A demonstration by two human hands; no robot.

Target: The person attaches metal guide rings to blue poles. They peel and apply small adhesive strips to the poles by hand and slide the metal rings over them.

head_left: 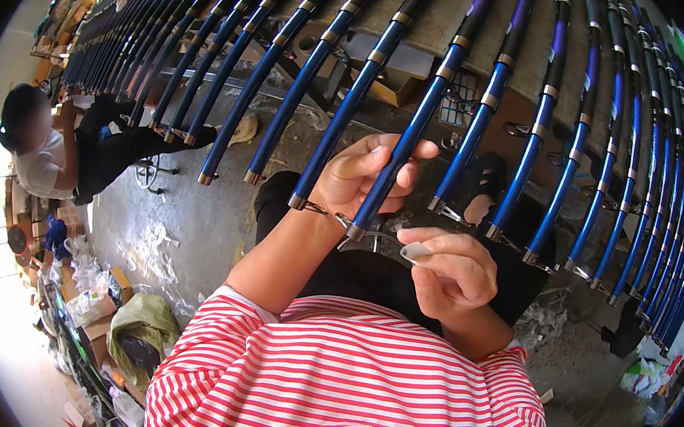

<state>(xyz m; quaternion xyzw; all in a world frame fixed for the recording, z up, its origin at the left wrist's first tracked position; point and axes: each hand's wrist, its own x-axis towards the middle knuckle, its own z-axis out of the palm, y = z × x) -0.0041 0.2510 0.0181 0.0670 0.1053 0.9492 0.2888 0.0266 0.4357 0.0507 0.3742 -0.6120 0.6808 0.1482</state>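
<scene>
1. Head view: so the left hand [350,173] is curled around one blue fishing rod [422,113], near its lower end, thumb on one side and fingers wrapping round to the other.
2. Right hand [459,278] has thumb and forefinger pinched on a small pale piece [414,252], just right of that rod's metal end cap [355,232]. Can't tell what the piece is.
3. That rod sits in a long row, similar rods [290,110] on both sides, lower ends overhanging the bench [429,32].
4. Open cardboard box [395,91] under the bench, bare concrete floor [217,230] below.
5. Over on the left, another person [47,156] is sitting by the same row.
</scene>
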